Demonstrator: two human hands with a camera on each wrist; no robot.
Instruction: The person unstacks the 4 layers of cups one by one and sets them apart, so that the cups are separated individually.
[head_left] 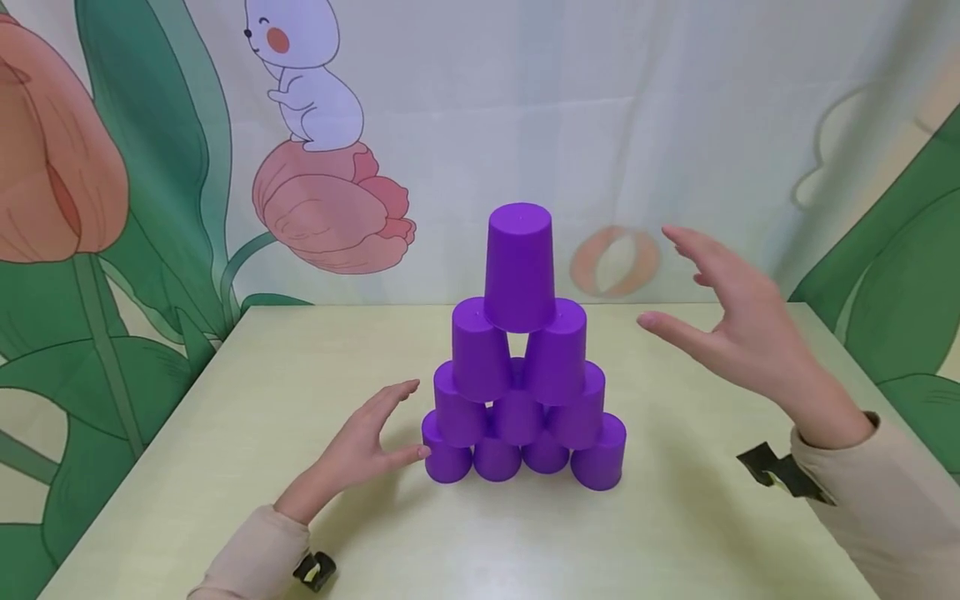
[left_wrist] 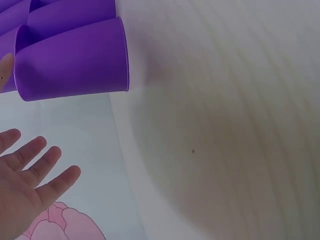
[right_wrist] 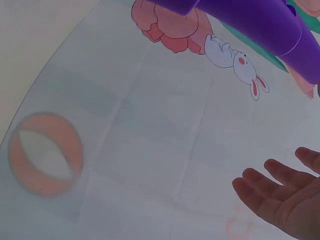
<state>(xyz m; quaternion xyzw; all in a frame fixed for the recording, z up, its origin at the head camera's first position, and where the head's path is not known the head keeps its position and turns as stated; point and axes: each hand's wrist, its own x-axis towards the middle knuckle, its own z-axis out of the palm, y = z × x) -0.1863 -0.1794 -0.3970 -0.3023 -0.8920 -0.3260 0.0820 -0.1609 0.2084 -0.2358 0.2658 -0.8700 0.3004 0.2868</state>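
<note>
I am holding nothing in my left hand (head_left: 358, 448) at lower left or my right hand (head_left: 753, 333) at right, both unclasped, while a four-tier pyramid of tapered purple plastic cups (head_left: 517, 421) is standing mid-frame on the pale-yellow, flat-topped table (head_left: 337, 346).

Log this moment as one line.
cup stack: four tiers, standing | top cup: upside down | left hand: open, low beside stack, contact unclear | right hand: open, apart from stack

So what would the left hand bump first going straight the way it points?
The left hand would probably meet the left side of the purple cup tower, in its lower rows, though depth is hard to judge.
</note>
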